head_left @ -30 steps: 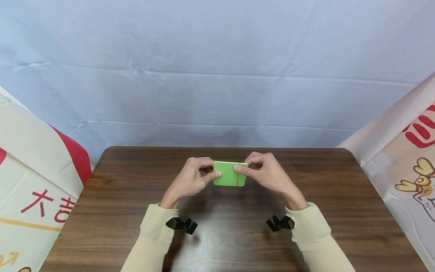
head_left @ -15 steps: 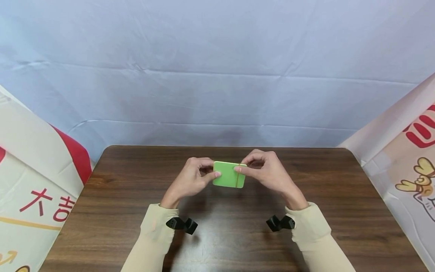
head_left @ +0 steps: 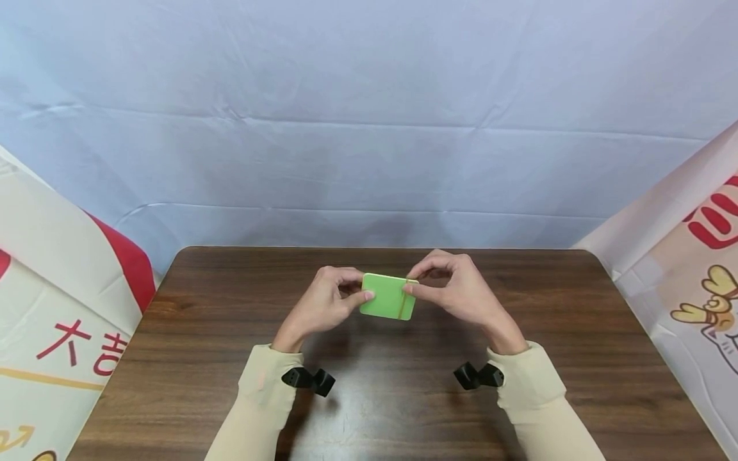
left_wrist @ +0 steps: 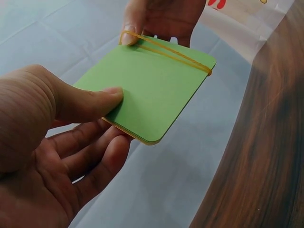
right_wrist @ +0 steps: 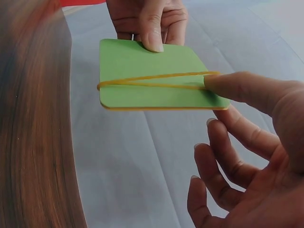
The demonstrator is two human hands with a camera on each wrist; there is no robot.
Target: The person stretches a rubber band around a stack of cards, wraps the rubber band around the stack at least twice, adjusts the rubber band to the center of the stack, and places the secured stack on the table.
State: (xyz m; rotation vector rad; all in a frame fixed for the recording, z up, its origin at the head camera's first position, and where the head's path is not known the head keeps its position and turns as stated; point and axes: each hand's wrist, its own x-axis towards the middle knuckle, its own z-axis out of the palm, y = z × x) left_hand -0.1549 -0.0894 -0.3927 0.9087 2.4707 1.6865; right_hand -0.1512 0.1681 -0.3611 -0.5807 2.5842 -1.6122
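A thin stack of green cards [head_left: 383, 296] with rounded corners is held above the table by both hands. My left hand [head_left: 324, 306] grips its left end, thumb flat on the green face and fingers behind. A yellow rubber band [right_wrist: 161, 76] runs round the stack near its right end, its two strands spreading into a narrow V. With thumb and index finger my right hand [head_left: 460, 289] pinches the band at the upper edge of the cards. In the right wrist view the thumb tip sits at the strands, while the other fingers hang curled below.
Beneath the hands lies a dark brown wooden table [head_left: 369, 397]. A pale cloth [head_left: 369, 160] hangs behind it, and printed cloths with red characters [head_left: 72, 342] flank both sides. Each sleeve cuff carries a small black wrist camera [head_left: 308, 381].
The card stack has tilted slightly, its right end dropping a little. My right hand has shifted slightly up and right, with its fingers at the band. The left hand has stayed in place.
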